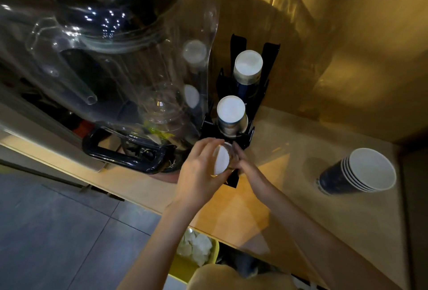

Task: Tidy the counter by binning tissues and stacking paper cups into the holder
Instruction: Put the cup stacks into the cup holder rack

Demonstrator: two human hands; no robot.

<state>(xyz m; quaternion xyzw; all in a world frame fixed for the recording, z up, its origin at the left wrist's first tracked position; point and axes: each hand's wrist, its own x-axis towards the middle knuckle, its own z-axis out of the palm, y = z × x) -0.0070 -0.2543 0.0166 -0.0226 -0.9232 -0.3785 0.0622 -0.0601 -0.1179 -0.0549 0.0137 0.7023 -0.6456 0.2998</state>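
Both hands meet at the near slot of the black holder [245, 104] on the worktop [289, 174]. The left hand [199, 169] wraps around an upturned cup [221, 160] (white base facing up), and the right hand [243, 162] touches its far side, fingers against it. Two cup stacks [231, 113] fill the slots behind. More nested cups [356, 171] lie tilted well to the right. Below the worktop edge, tissues [196, 245] sit in a yellow bin [185, 266].
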